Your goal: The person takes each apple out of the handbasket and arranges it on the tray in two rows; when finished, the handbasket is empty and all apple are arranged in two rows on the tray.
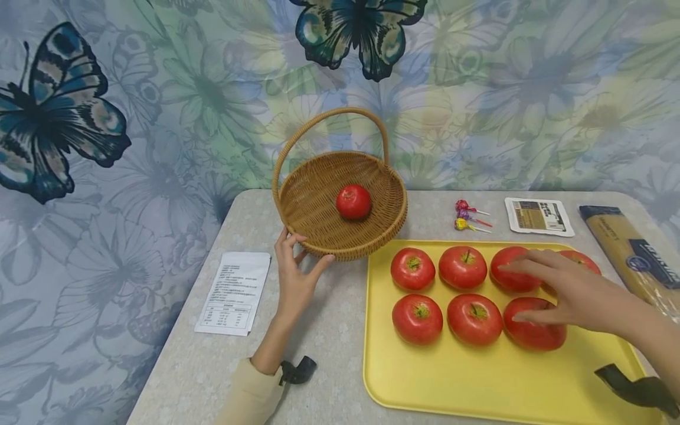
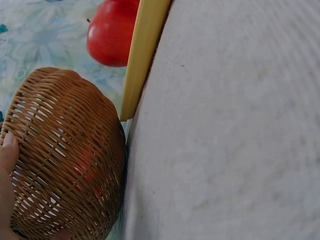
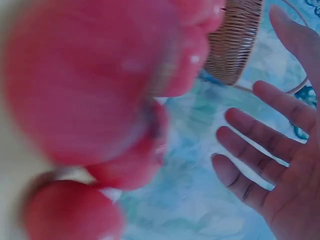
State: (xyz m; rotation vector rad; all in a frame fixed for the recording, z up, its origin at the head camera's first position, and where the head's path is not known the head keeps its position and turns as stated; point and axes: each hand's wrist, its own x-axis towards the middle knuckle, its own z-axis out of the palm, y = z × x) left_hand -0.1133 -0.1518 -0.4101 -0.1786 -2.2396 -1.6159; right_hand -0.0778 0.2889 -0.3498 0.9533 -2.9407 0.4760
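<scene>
My left hand (image 1: 297, 277) holds the near left side of a round wicker basket (image 1: 372, 245) with a tall arched handle, fingers at its rim and thumb against the outer wall. One red apple (image 1: 353, 201) lies inside; in the left wrist view its red shows through the weave. Over the right part of a yellow tray (image 1: 425, 378), my right hand (image 1: 584, 295) hovers with fingers spread and nothing in its palm. Beneath it are red apples, among them a front one (image 1: 533, 330) and a back one (image 1: 510, 274), partly hidden by the hand.
Several apples (image 1: 419, 319) stand in two rows on the tray. Behind it lie lollipops (image 1: 462, 215) and a flat white packet (image 1: 539, 216); a long brown package (image 1: 632, 248) is at the right. A white printed pouch (image 1: 234, 293) lies left of the basket. Butterfly-patterned cloth backs the table.
</scene>
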